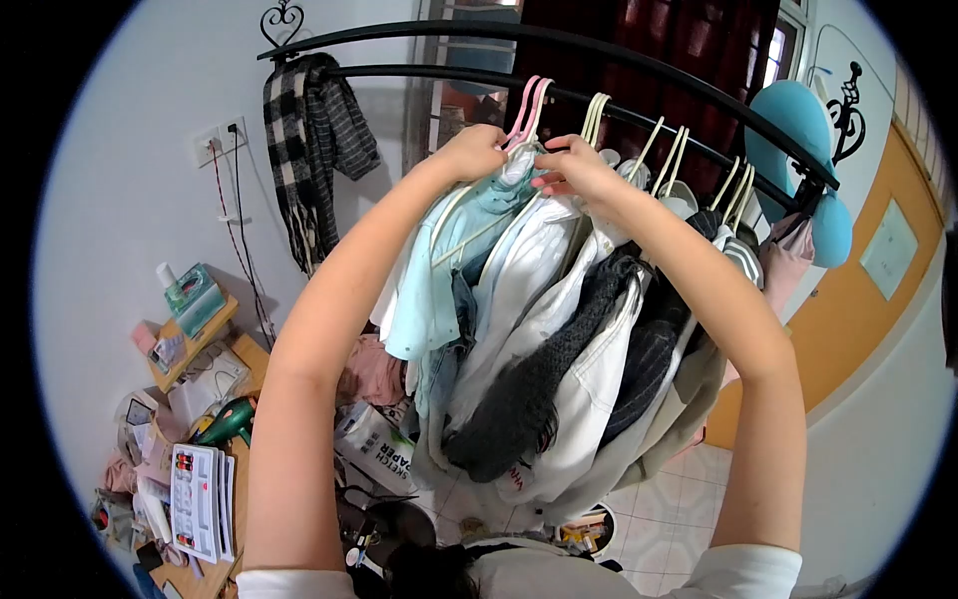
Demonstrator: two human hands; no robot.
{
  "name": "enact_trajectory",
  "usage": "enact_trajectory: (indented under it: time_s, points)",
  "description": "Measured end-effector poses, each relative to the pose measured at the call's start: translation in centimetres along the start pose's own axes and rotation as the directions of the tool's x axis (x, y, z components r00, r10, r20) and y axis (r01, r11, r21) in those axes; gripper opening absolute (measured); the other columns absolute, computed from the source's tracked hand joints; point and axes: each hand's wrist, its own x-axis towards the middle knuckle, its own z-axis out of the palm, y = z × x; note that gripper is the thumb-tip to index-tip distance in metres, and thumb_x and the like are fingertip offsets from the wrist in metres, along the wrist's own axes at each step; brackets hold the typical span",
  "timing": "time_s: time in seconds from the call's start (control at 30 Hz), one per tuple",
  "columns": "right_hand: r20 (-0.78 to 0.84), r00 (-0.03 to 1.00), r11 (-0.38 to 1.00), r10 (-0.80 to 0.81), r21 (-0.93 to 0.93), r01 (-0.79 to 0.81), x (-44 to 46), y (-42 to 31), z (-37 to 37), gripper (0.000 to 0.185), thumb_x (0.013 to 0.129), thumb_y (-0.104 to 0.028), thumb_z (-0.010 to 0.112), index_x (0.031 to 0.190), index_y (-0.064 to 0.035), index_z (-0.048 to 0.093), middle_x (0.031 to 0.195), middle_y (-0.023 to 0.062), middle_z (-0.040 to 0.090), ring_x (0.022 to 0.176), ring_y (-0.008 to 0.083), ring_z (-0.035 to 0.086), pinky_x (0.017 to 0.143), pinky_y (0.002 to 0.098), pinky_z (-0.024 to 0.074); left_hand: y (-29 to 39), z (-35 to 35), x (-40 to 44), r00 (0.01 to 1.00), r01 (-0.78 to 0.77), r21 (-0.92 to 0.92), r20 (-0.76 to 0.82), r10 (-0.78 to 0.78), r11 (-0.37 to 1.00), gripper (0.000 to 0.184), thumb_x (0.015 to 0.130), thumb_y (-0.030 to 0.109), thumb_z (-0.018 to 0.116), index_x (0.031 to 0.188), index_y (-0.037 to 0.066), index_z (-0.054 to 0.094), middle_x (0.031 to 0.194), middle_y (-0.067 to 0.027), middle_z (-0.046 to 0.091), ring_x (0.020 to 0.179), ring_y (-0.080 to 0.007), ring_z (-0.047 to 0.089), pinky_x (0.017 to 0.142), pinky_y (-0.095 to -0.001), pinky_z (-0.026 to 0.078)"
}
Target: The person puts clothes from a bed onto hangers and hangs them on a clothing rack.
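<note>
My left hand is closed at the shoulder of a light blue shirt, just below the pink hangers. Some of its fingers are hidden behind the cloth. Close by on the right, my right hand has its thumb and fingers apart, beside the shirt's bunched white collar area; whether it touches the cloth is hard to tell. The shirt hangs on a pale hanger. White shirts and a dark fuzzy garment hang beneath my right hand and forearm.
A black metal rail carries the hangers. On its left hangs a checked scarf; blue caps hang on the right. A cluttered desk with a green hair dryer stands at left. Below are a paper bag and bin.
</note>
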Motion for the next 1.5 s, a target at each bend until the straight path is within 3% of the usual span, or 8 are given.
enact_trajectory:
  time_s: [0.27, 0.37, 0.4, 0.53, 0.7, 0.83, 1.07, 1.5]
  points:
    - [0.026, 0.981, 0.936, -0.191, -0.298, 0.190, -1.9, 0.5, -1.5, 0.039, 0.073, -0.014, 0.063, 0.104, 0.0004, 0.044, 0.077, 0.0086, 0.055, 0.070, 0.0179, 0.060, 0.059, 0.0286, 0.0466, 4.5, 0.9, -2.7, 0.957, -0.168, 0.350, -0.167, 0.238, 0.921, 0.030, 0.072, 0.014, 0.053, 0.098, 0.001, 0.059, 0.104, -0.0184, 0.054, 0.098, -0.0347, 0.053, 0.086, -0.0428, 0.045]
    - [0.136, 0.889, 0.679, -0.436, -0.599, 0.425, -2.7, 1.2, -2.1, 0.033, 0.071, -0.015, 0.062, 0.097, -0.0004, 0.048, 0.073, 0.0117, 0.056, 0.073, 0.0240, 0.059, 0.063, 0.0329, 0.0458, 6.3, 0.3, -4.3, 0.939, -0.200, 0.478, -0.154, 0.306, 0.855, 0.029, 0.072, 0.014, 0.054, 0.097, 0.001, 0.060, 0.102, -0.0171, 0.055, 0.096, -0.0323, 0.054, 0.083, -0.0418, 0.045]
    - [0.155, 0.875, 0.624, -0.458, -0.646, 0.440, -4.1, 0.4, -1.7, 0.027, 0.070, -0.016, 0.061, 0.090, -0.0012, 0.051, 0.079, 0.0161, 0.057, 0.078, 0.0318, 0.058, 0.070, 0.0377, 0.0451, 6.8, 0.2, -4.9, 0.938, -0.206, 0.501, -0.144, 0.315, 0.840, 0.029, 0.072, 0.014, 0.053, 0.098, 0.002, 0.059, 0.101, -0.0161, 0.055, 0.096, -0.0320, 0.053, 0.083, -0.0417, 0.045]
    - [0.187, 0.824, 0.455, -0.535, -0.758, 0.468, -7.2, -0.1, -1.3, 0.025, 0.071, -0.016, 0.060, 0.089, -0.0006, 0.051, 0.087, 0.0196, 0.057, 0.082, 0.0364, 0.056, 0.073, 0.0420, 0.0455, 8.7, -0.7, -7.4, 0.937, -0.214, 0.572, -0.109, 0.332, 0.792, 0.026, 0.073, 0.012, 0.052, 0.096, 0.003, 0.058, 0.098, -0.0135, 0.055, 0.094, -0.0309, 0.053, 0.082, -0.0417, 0.044]
    - [0.262, 0.811, 0.206, -0.523, -0.884, 0.419, -12.6, -0.7, 0.8, 0.025, 0.073, -0.017, 0.058, 0.092, -0.0009, 0.053, 0.089, 0.0165, 0.057, 0.086, 0.0347, 0.057, 0.077, 0.0427, 0.0474, 11.6, -0.9, -11.7, 0.953, -0.206, 0.534, -0.080, 0.291, 0.820, 0.024, 0.074, 0.013, 0.050, 0.094, 0.003, 0.057, 0.093, -0.0144, 0.058, 0.086, -0.0328, 0.058, 0.075, -0.0429, 0.047]
    - [0.360, 0.795, 0.112, -0.489, -0.878, 0.466, -15.3, -1.7, 3.5, 0.023, 0.075, -0.018, 0.056, 0.091, -0.0011, 0.057, 0.090, 0.0146, 0.058, 0.087, 0.0315, 0.057, 0.076, 0.0411, 0.0485, 13.0, -1.7, -15.6, 0.989, -0.145, 0.454, 0.055, 0.135, 0.879, 0.024, 0.074, 0.015, 0.050, 0.095, 0.005, 0.058, 0.086, -0.0147, 0.062, 0.080, -0.0321, 0.061, 0.070, -0.0421, 0.049]
    - [0.505, 0.682, 0.066, -0.529, -0.776, 0.627, -18.5, -3.0, 8.2, 0.020, 0.077, -0.020, 0.055, 0.082, -0.0010, 0.059, 0.084, 0.0133, 0.059, 0.083, 0.0301, 0.059, 0.070, 0.0409, 0.0496, 15.9, -5.2, -23.0, 0.995, 0.007, 0.591, 0.078, -0.066, 0.806, 0.018, 0.075, 0.018, 0.051, 0.083, 0.005, 0.060, 0.077, -0.0163, 0.063, 0.074, -0.0338, 0.062, 0.065, -0.0443, 0.050]
    - [0.597, 0.149, 0.005, -0.789, -0.236, 0.972, -30.0, -8.7, 16.2, 0.021, 0.080, -0.024, 0.051, 0.084, -0.0040, 0.057, 0.085, 0.0124, 0.059, 0.087, 0.0283, 0.058, 0.075, 0.0402, 0.0473, 30.8, -11.0, -39.8, 0.837, 0.487, 0.759, -0.263, -0.480, 0.432, 0.016, 0.073, 0.016, 0.052, 0.072, 0.005, 0.062, 0.073, -0.0159, 0.063, 0.069, -0.0339, 0.062, 0.063, -0.0422, 0.051]
